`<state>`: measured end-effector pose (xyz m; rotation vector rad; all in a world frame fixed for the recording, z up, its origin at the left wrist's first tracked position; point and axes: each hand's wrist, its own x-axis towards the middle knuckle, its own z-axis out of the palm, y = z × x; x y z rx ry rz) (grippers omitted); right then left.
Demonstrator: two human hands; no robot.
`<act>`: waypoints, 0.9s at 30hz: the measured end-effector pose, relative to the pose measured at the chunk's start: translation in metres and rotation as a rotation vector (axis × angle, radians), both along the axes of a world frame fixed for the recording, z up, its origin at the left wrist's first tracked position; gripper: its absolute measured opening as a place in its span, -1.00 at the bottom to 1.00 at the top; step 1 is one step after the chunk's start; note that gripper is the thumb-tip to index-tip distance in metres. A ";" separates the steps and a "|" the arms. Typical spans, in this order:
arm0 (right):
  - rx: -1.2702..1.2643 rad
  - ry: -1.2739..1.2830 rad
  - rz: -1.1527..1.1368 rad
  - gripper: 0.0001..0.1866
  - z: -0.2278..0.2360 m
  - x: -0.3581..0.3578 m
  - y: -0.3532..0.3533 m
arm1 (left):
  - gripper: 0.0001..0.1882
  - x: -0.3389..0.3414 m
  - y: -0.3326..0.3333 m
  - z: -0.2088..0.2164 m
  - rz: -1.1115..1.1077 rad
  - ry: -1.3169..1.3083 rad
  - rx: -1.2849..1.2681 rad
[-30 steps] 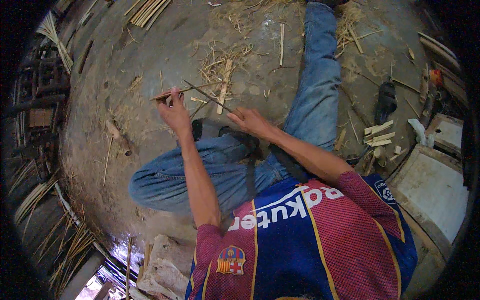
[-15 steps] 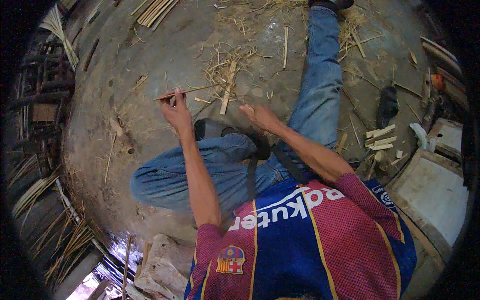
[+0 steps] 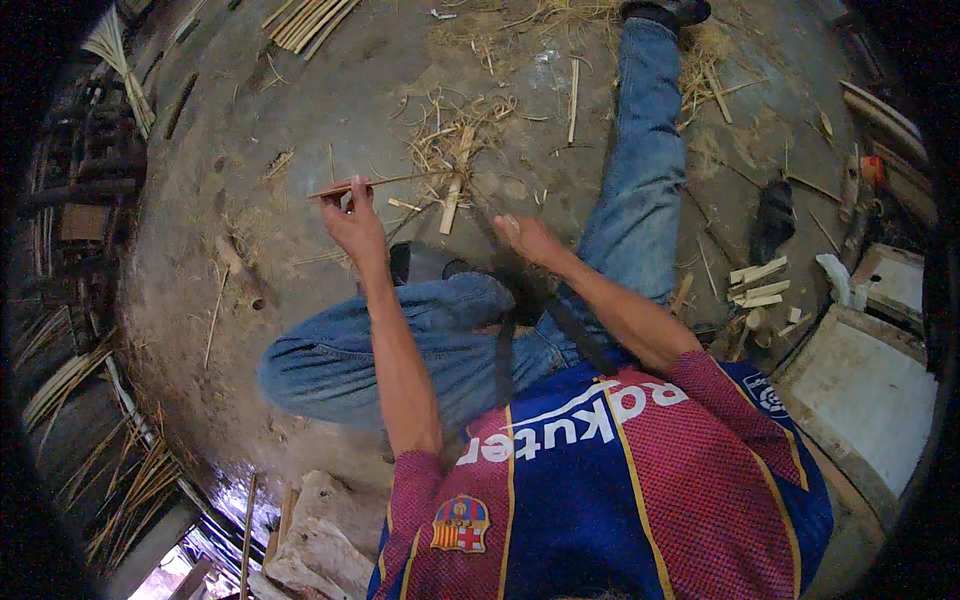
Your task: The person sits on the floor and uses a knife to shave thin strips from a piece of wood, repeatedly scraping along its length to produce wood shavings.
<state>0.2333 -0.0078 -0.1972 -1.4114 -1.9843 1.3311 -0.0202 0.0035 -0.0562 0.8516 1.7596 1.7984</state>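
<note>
My left hand (image 3: 355, 222) is closed in a pinch around a thin wooden strip (image 3: 400, 181), which stretches rightward over a pile of curled shavings (image 3: 430, 130). Beneath the strip's far end, a wider flat piece of wood (image 3: 452, 205) lies among those shavings. To the right, my right hand (image 3: 532, 240) is closed, its fingers curled, above the gap between my legs. A dark, blurred shape runs from near its fingertips toward the strip's end; I cannot make out what it is.
My bent left leg (image 3: 370, 350) and outstretched right leg (image 3: 645, 170) frame the work spot. Split sticks (image 3: 310, 22) lie at the far left. Short wood pieces (image 3: 760, 285) and a pale board (image 3: 850, 390) are on the right. A short round log (image 3: 240, 270) lies left.
My right hand has moved slightly right and nearer to my body. My left hand and the wooden strip have stayed almost in place.
</note>
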 end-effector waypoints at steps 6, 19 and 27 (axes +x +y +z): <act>-0.039 -0.029 -0.035 -0.43 -0.019 0.012 0.000 | -0.79 -0.005 -0.001 -0.002 -0.022 0.090 -0.065; -0.457 0.547 -0.365 -0.43 0.117 -0.060 0.060 | -0.75 0.001 -0.010 -0.025 -0.251 -0.878 0.163; -0.018 0.261 -0.009 -0.54 0.162 -0.057 0.143 | -0.58 0.022 0.005 0.020 -0.481 -0.160 -0.726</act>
